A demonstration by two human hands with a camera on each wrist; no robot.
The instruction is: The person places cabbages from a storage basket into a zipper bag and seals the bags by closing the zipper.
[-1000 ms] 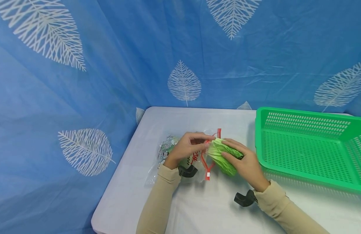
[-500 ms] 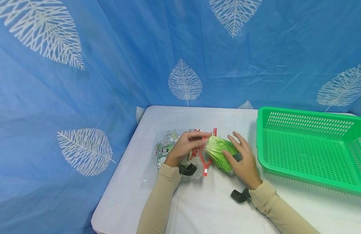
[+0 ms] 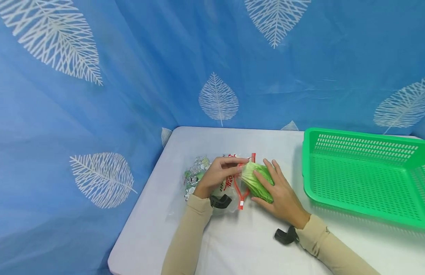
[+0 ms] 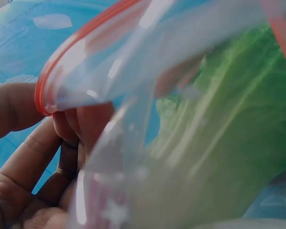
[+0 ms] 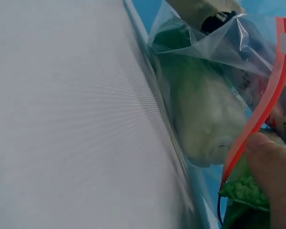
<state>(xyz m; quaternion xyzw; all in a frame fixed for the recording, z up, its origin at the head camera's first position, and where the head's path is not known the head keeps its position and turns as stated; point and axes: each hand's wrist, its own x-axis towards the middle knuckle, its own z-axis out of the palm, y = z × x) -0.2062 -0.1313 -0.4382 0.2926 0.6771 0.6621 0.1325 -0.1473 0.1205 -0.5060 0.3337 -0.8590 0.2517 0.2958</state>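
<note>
A leafy green Chinese cabbage (image 3: 252, 184) lies at the mouth of a clear zip bag (image 4: 97, 86) with red edging, its pale base inside. My left hand (image 3: 217, 173) pinches the bag's red rim between thumb and fingers, holding the mouth apart. Over the cabbage's leafy end my right hand (image 3: 279, 196) is spread, with straight fingers on top and the thumb along its near side. In the right wrist view the thumb (image 5: 271, 167) lies against the red strip and a crinkled leaf. Another pale green vegetable (image 5: 205, 109) shows through the bag's film.
A green plastic basket (image 3: 305, 168) stands to the right on the white table (image 3: 147, 229). Blue curtain (image 3: 147, 76) with white leaf prints hangs behind and at the left. Black wrist mounts (image 3: 286, 236) stick out below both hands.
My right hand loosened from the cabbage, spread its fingers, then came back over the leafy end. The cabbage and bag shifted slightly left. My left hand keeps its pinch on the rim.
</note>
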